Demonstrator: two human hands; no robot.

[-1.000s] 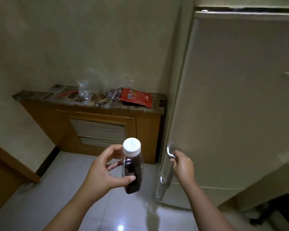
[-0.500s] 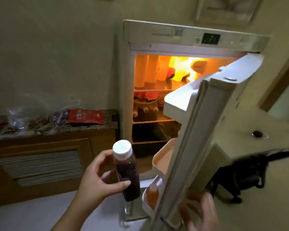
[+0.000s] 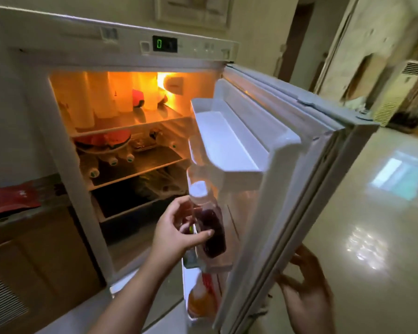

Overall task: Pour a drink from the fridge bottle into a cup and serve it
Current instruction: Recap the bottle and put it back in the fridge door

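Observation:
The fridge stands open and lit inside. My left hand grips a clear bottle of dark drink with a white cap, upright and just in front of the middle shelf on the inside of the door. My right hand is on the outer face of the fridge door, low down, with its fingers against the door's edge. No cup is in view.
The lower door shelf holds an orange bottle. The inner shelves carry tall containers, small bottles and food. A wooden cabinet with a red packet stands on the left. Shiny tiled floor spreads to the right.
The fridge door has swung from shut to wide open under my right hand. My left hand has carried the bottle forward to the door shelves.

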